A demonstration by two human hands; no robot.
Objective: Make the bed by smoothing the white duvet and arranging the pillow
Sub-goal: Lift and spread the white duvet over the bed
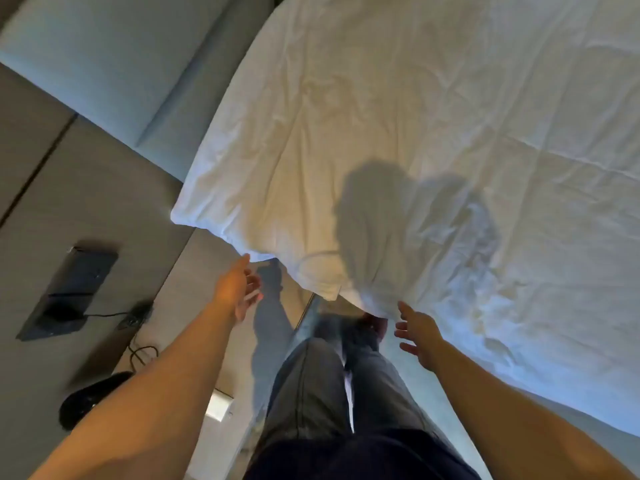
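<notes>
A white pillow (277,188) lies at the near left corner of the bed, wrinkled, its corner hanging past the mattress edge. The white duvet (502,168) covers the bed to its right, creased all over. My left hand (239,289) is open with fingers spread, its fingertips just touching the pillow's lower edge. My right hand (417,332) is open too, fingers apart, its fingertips at the bunched fabric on the bed's near edge. Neither hand holds anything. My legs in grey trousers stand between the arms.
A padded grey headboard (114,64) runs along the upper left. A bedside surface (86,202) carries a dark panel (69,292), a black cable (138,351) and a black rounded object (90,396). The bed's side (433,407) runs lower right.
</notes>
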